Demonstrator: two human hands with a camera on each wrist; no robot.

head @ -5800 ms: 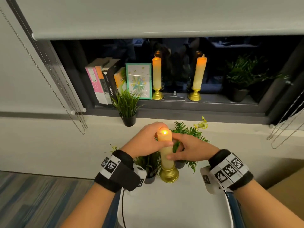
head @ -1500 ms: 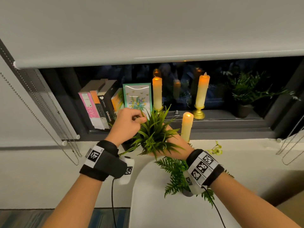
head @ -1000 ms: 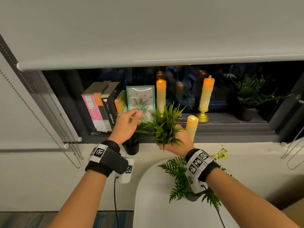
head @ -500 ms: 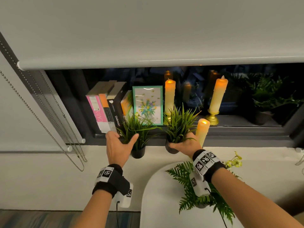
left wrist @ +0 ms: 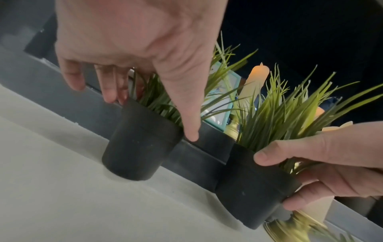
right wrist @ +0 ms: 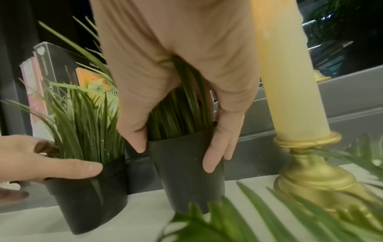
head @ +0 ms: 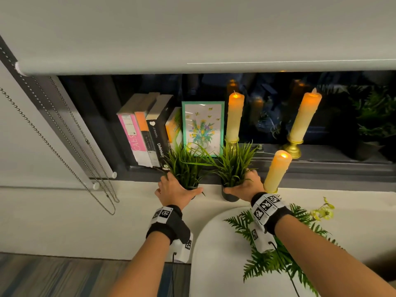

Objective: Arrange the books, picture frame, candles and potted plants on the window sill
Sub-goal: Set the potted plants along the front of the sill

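Books (head: 147,133), frame (head: 202,127) and three candles (head: 234,116) stand on the sill (head: 321,196). The left hand (head: 175,192) cups one grass pot (left wrist: 138,144) there, the right hand (head: 244,186) grips another (right wrist: 186,170) — the fern (head: 272,260) waits on the chair.

1. Two grass plants (head: 186,166) (head: 233,163), centre of the head view: bright green blades in black pots (left wrist: 140,142).
2. Candles (head: 277,170): cream-yellow with an orange glow on top, on gold holders (right wrist: 311,170).
3. Picture frame (head: 203,127): teal border, white ground, blue-yellow flowers, small bees.
4. Books (head: 150,133): pink, orange, black and yellow-orange spines.
5. Wristbands (head: 267,209), lower centre: black with black-and-white square markers.
6. Fern (head: 267,260), lower right: dark green.
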